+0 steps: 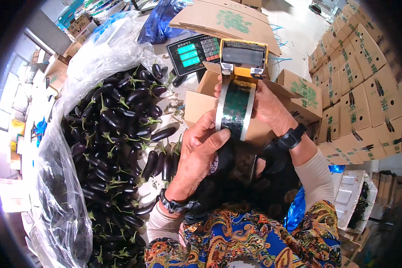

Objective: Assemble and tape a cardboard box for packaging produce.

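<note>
In front of me a yellow and black tape dispenser [243, 56] is held up, with wide green-printed packing tape [235, 105] edged in pale bands below it. My left hand [200, 147] is closed on the tape's near end, thumb pressed along its lower left. My right hand [270, 107] grips the dispenser from the right, its fingers partly hidden behind the tape. Beneath both hands is an open cardboard carton [197, 107], its inside mostly covered by the tape and hands.
A heap of eggplants [116, 120] lies in a clear plastic liner [53, 178] at the left. Behind stands a scale display [194, 56]; flattened cardboard [225, 18] lies beyond it. Stacked cartons [362, 89] line the right, with a white foam box [350, 196] nearer me.
</note>
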The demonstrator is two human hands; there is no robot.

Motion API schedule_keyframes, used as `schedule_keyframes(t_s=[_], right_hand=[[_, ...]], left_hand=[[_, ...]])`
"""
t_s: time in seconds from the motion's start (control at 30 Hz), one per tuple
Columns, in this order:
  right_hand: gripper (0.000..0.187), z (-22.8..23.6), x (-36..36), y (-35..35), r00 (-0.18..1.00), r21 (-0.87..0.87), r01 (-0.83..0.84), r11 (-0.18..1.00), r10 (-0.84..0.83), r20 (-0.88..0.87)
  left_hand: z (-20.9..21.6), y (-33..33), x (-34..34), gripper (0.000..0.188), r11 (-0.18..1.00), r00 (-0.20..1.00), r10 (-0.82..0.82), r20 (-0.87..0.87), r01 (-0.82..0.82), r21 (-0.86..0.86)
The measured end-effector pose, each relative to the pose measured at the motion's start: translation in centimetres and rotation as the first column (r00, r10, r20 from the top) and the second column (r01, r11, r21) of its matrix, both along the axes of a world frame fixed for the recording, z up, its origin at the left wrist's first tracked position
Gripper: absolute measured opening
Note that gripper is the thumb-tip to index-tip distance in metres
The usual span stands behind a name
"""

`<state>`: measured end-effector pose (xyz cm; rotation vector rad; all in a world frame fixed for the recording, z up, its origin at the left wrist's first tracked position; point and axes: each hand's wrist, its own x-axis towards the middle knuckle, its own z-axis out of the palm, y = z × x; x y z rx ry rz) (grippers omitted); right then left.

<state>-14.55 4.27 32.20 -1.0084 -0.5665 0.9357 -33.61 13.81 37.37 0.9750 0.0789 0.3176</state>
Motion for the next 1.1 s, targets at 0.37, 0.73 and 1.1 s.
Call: schedule_keyframes(t_s=[0.37,0.73,1.1], right_hand=[[0.042,0.2,0.2,-0.2,0.989,-0.106,-0.064,0.992,0.078,0.125],[0.034,0.6,-0.5,0.3,0.969,-0.103,0.073,0.992,-0.046,0.243],[0.03,1.6,-0.9,0.0,0.988,-0.054,-0.013,0.998,0.021,0.15]], left_hand=[[-0.5,-0.3,-0.1,0.039,0.999,0.999,0.03,0.014,-0.029,-0.037],[-1.1,-0.6,0.1,0.025,0.995,0.996,0.085,0.039,-0.082,-0.062],[-0.9,-0.1,-0.3,0.039,1.0,0.999,0.003,0.054,-0.002,-0.018]])
